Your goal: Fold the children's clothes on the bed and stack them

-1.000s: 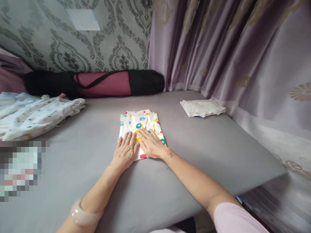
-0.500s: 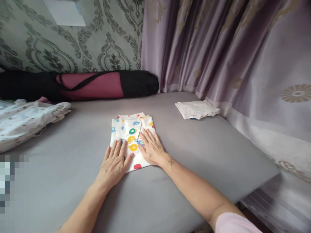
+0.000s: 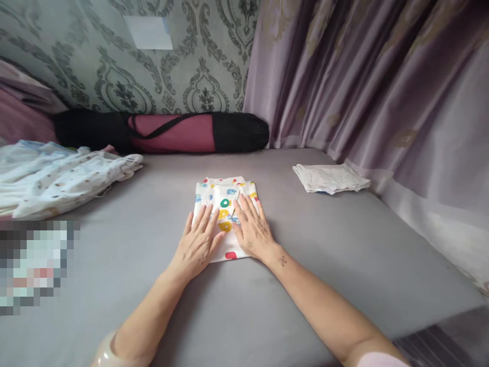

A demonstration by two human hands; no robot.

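A small folded white garment with coloured ring prints lies in the middle of the grey bed surface. My left hand lies flat on its near left part, fingers stretched out. My right hand lies flat on its near right part, fingers spread and pointing away from me. Both palms press on the cloth and neither hand grips anything. A pale bangle shows on my left wrist at the bottom edge.
A folded white cloth sits at the far right near the purple curtain. A heap of white printed clothes lies at the left. A black and maroon rolled bag rests along the patterned wall.
Both hands stay flat on the folded garment, sliding slightly over it. The camera view shifted left, then back right.
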